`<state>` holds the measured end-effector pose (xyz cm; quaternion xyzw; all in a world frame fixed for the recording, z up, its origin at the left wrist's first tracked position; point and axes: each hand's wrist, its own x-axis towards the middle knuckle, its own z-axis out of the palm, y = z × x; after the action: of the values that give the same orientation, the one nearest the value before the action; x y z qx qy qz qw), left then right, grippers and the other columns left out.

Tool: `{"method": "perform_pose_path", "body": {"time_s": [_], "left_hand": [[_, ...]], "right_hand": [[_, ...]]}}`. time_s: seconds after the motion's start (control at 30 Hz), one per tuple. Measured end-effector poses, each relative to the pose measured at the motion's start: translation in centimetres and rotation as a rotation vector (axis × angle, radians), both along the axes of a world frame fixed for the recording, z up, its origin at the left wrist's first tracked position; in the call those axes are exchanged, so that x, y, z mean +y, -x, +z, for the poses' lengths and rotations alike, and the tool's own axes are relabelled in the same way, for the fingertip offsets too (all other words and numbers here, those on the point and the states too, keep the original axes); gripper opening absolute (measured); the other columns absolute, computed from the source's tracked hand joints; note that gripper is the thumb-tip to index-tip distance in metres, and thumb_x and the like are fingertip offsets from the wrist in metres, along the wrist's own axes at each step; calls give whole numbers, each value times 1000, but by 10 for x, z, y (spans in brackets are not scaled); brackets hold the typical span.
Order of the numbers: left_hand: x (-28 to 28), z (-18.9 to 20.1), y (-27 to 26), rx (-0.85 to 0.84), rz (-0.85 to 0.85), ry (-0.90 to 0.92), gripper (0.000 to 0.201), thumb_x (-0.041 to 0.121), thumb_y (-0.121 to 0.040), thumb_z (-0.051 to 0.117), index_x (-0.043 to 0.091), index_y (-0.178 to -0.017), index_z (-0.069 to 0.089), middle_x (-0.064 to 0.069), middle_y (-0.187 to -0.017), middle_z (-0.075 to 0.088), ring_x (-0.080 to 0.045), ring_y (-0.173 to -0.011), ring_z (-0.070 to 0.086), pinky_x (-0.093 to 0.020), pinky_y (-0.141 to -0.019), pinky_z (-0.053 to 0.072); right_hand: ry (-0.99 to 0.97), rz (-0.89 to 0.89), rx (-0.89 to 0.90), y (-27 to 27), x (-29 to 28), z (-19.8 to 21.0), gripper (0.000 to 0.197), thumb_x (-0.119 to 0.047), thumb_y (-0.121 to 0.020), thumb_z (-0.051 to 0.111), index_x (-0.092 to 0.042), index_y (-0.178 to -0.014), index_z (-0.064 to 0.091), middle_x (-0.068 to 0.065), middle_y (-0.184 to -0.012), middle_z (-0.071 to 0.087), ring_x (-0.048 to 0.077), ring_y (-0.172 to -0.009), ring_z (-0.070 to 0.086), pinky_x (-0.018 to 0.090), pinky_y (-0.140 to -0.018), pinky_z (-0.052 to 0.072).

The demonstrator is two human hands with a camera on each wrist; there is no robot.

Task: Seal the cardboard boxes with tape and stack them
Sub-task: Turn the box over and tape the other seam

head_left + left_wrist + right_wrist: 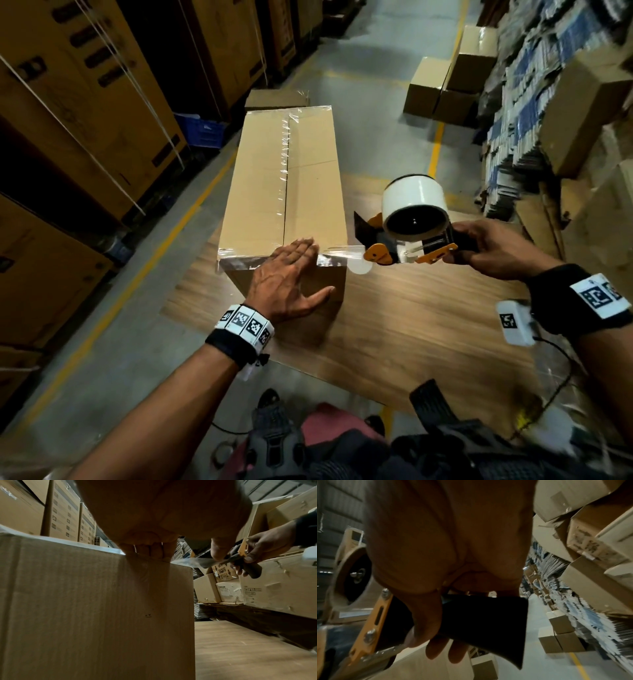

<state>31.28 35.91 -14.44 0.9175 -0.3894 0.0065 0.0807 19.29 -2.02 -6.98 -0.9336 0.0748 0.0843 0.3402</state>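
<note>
A long brown cardboard box (pixel 260 185) lies on a wooden board (pixel 411 325), clear tape running down its top seam and across its near edge. My left hand (pixel 291 270) lies flat on that near edge, fingers straight on the top, thumb spread down the front face (pixel 96 608). My right hand (pixel 493 246) grips the black handle (pixel 481 626) of an orange tape dispenser (pixel 411 240) carrying a white tape roll (pixel 414 202), just right of the box's near corner. A strip of clear tape (pixel 190 561) stretches from the corner to the dispenser.
Tall printed cartons (pixel 78 113) line the left aisle. Small brown boxes (pixel 442 85) sit on the grey floor farther back. Stacks of flattened cartons and boxes (pixel 565 113) fill the right side. A yellow floor line (pixel 436 147) runs along the aisle.
</note>
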Motion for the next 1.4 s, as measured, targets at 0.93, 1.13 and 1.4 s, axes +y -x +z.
{"method": "perform_pose_path", "body": {"time_s": [0.93, 1.13, 1.4], "left_hand": [[-4, 0, 2, 11, 40, -2, 107, 94, -84, 24, 21, -161, 38, 3, -169, 31, -11, -155, 27, -37, -127, 26], [-4, 5, 5, 6, 41, -7, 101, 91, -87, 32, 21, -160, 39, 3, -168, 34, -12, -154, 30, -36, -127, 27], [-5, 12, 9, 18, 45, -36, 100, 89, -87, 36, 20, -160, 39, 2, -167, 35, -12, -154, 31, -32, -127, 23]], "right_hand": [[147, 29, 198, -27, 18, -74, 33, 2, -86, 67, -26, -104, 64, -7, -91, 73, 11, -84, 67, 27, -73, 47], [188, 23, 197, -27, 21, -71, 34, 5, -86, 61, -26, -100, 62, -9, -85, 71, 7, -80, 66, 25, -69, 45], [286, 10, 201, -26, 27, -56, 24, -2, -82, 64, -22, -95, 62, 0, -83, 72, 24, -81, 67, 39, -74, 57]]}}
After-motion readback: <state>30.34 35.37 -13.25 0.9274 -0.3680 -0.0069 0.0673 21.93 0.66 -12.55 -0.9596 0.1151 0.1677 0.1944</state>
